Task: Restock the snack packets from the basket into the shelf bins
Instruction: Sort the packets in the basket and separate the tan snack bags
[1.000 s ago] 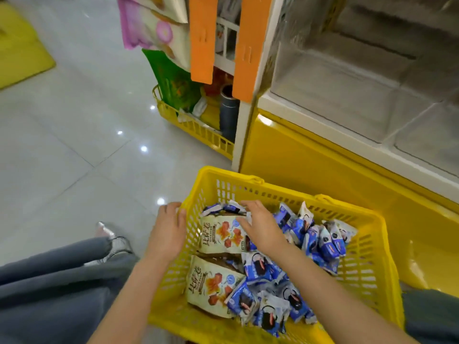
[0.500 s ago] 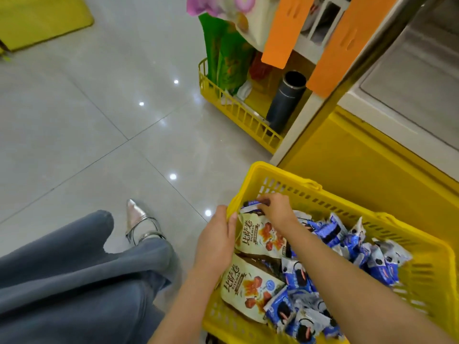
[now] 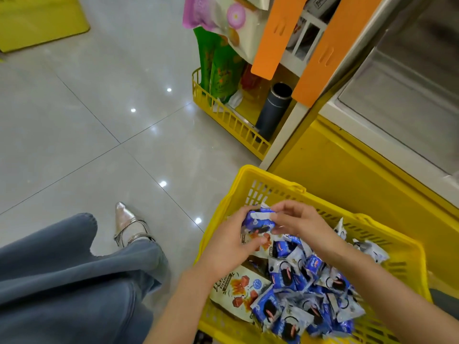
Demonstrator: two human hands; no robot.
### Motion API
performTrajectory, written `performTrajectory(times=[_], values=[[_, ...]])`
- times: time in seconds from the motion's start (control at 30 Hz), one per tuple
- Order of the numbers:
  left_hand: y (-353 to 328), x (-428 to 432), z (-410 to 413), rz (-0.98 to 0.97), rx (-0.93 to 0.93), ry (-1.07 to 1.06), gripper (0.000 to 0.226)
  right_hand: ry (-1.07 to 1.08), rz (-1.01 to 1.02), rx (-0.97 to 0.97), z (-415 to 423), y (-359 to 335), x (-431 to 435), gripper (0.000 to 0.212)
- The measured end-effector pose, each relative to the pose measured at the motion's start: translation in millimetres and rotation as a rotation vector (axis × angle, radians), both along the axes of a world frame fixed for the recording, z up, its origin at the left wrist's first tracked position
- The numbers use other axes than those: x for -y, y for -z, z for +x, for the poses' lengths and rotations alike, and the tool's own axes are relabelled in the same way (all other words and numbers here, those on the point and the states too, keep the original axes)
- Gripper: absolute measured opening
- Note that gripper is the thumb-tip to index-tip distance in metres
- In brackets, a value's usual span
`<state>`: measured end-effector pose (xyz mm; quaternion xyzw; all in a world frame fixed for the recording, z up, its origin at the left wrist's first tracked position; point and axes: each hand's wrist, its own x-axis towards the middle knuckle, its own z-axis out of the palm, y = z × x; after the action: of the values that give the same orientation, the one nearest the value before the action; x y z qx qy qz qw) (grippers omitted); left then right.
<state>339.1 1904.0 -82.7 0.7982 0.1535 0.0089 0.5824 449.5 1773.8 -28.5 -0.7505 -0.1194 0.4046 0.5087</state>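
Though packets [image 3: 285,316] crowd the basket [image 3: 272,175], a flask [image 3: 273,110] stands beyond.

A glossy grey tiled floor [image 3: 87,145] reflects small spots of light. On it stands a silver pointed shoe with thin straps [image 3: 129,224], partly covered by a wide blue-grey denim trouser leg [image 3: 62,276]. A yellow mat [image 3: 37,21] lies at the far left. A low yellow slatted plastic rack [image 3: 228,120] holds a dark cylindrical flask [image 3: 273,108] near tall green bags [image 3: 218,68]. Two orange plastic strips [image 3: 275,36] hang above it.
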Motion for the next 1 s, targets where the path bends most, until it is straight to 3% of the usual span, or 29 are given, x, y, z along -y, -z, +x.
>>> performTrajectory(times=[0.07, 0.13, 0.27, 0.47, 0.7, 0.83, 0.9, 1.0], values=[[-2, 2, -1, -0.097, 0.038, -0.086, 0.035, -0.024, 0.021, -0.010, 0, -3, 2, 0.014], [-3, 1, -4, -0.200, 0.050, -0.172, 0.025, -0.012, -0.038, 0.165, 5, 5, 5, 0.018], [-10, -9, -7, -0.296, 0.045, -0.321, 0.020, -0.036, -0.358, 0.473, 24, 50, 7, 0.028], [-10, -23, -4, -0.295, 0.037, -0.397, 0.021, -0.099, -0.599, 0.448, 32, 116, -6, 0.046], [-3, -23, -1, -0.282, 0.025, -0.416, 0.019, -0.083, -0.670, 0.541, 41, 134, -22, 0.030], [-3, -24, 2, -0.239, -0.007, -0.399, 0.018, -0.175, -0.829, 0.650, 43, 128, -28, 0.020], [-5, -24, 4, -0.219, -0.015, -0.396, 0.019, -0.191, -0.815, 0.734, 41, 120, -29, 0.020], [-6, -20, 10, -0.210, -0.035, -0.395, 0.020, -0.035, -0.561, 0.756, 27, 101, -22, 0.019]])
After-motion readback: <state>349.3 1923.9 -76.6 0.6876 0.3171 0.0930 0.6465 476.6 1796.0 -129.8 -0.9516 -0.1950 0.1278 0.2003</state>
